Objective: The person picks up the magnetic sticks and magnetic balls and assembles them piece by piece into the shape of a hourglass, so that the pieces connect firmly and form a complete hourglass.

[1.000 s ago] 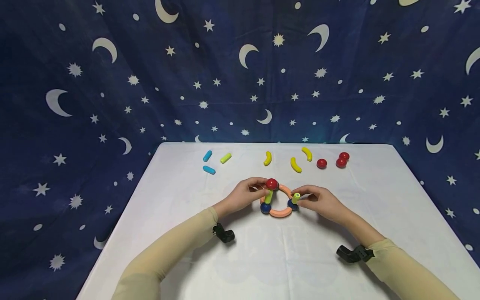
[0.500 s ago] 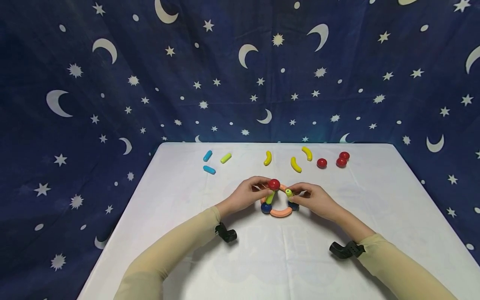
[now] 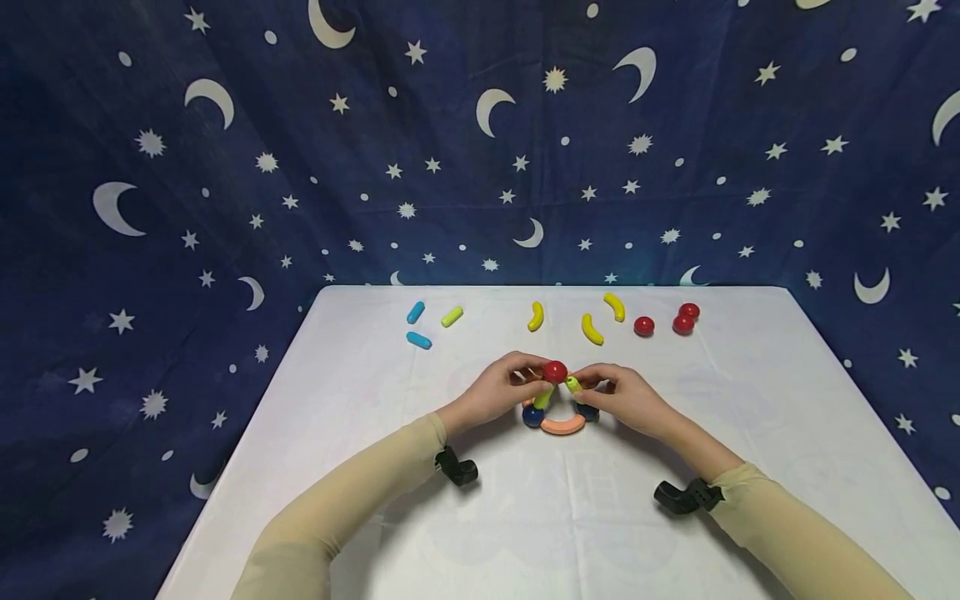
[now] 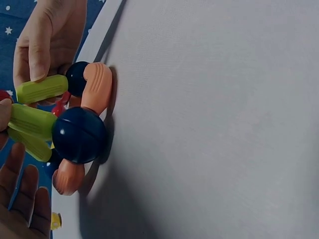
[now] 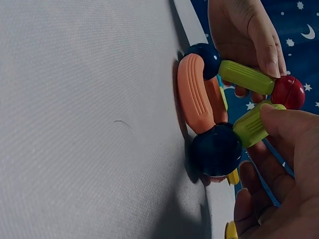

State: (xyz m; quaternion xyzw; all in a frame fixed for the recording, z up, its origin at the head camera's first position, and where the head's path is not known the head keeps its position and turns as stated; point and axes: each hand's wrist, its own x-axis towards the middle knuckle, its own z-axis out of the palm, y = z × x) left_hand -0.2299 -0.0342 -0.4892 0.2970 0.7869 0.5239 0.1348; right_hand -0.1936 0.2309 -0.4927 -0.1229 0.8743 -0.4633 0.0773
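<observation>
A ring of curved orange magnetic sticks point(image 3: 563, 426) and dark blue balls point(image 3: 533, 416) lies on the table. Light green magnetic sticks rise from its balls, leaning inward. My left hand point(image 3: 498, 392) pinches the upper end of one green stick point(image 5: 246, 75), just below a red ball point(image 3: 555, 372) on its tip. On the right, my right hand point(image 3: 627, 397) pinches another green stick point(image 5: 254, 124) between thumb and fingers; its tip is close to the red ball, and I cannot tell whether they touch. A third green stick point(image 4: 31, 144) shows in the left wrist view. My hands hide the ring's far side in the head view.
Behind the ring lie blue sticks point(image 3: 418, 340), a loose green stick point(image 3: 452, 317), curved yellow sticks point(image 3: 592, 329) and several red balls point(image 3: 644, 326). The white table point(image 3: 480, 517) ends at a dark blue star-patterned cloth point(image 3: 480, 192).
The right-hand green stick has tilted left, its tip coming close to the red ball. My left hand has shifted slightly right, moving the red ball with its stick.
</observation>
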